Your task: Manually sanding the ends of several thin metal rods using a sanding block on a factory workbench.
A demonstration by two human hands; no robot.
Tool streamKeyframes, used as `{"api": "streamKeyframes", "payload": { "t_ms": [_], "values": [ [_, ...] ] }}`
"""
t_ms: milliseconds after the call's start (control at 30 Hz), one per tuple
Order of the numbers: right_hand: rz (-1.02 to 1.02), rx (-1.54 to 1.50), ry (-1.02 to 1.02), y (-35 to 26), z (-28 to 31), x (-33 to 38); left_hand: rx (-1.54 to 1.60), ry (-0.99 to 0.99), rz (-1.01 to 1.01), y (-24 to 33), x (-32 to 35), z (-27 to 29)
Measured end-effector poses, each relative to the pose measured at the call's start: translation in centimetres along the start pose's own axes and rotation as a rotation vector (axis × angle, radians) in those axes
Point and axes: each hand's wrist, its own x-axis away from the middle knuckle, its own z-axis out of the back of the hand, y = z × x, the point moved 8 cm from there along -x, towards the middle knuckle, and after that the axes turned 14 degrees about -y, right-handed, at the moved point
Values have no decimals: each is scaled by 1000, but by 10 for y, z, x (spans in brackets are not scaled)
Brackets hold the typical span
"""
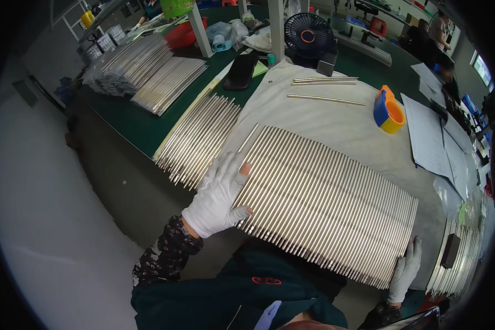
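A broad row of thin silvery metal rods (324,203) lies side by side on the pale cloth (324,124) in front of me. My left hand (214,198), in a white glove with bare fingertips showing, rests open at the row's left edge, fingers stretched out. Beneath its fingers a single rod (248,137) sticks out, a little apart from the row. At the right edge, my right hand (406,269), also white-gloved, lies along the outermost rods with its fingers straight. Left of my left hand is a looser batch of rods (201,140).
Bagged rods (168,85) are stacked at the far left. A black phone (241,71), a fan (309,36) and a blue-and-orange tape dispenser (389,110) stand farther back. Three loose rods lie behind the row. Papers (432,137) and more rods under a dark block (451,250) are at right.
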Motion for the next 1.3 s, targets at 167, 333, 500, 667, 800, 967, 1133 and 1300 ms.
{"api": "streamKeyframes", "payload": {
  "t_ms": [167, 333, 500, 667, 800, 967, 1133, 1300],
  "values": [
    [-4, 11, -4, 0, 0, 0, -40, -113, 56, -15, 0, -22],
    [42, -18, 17, -4, 1, -2, -21, -182, -129, 22, 2, -27],
    [23, 1, 22, -3, 1, -2, 71, -348, -426, 42, 8, -15],
    [35, -5, 10, -4, -1, 0, -70, -371, -422, 23, 13, -16],
    [50, 3, 27, -10, 4, 0, -113, -358, -426, 24, 9, -21],
    [43, 12, 22, -11, 5, -2, -147, -359, -418, 27, 8, -23],
    [22, 19, 18, -9, 3, 0, -7, -330, -518, 96, 0, -25],
    [59, 10, 28, -12, 4, -1, 65, -311, -649, 154, -16, -37]
  ]
}}
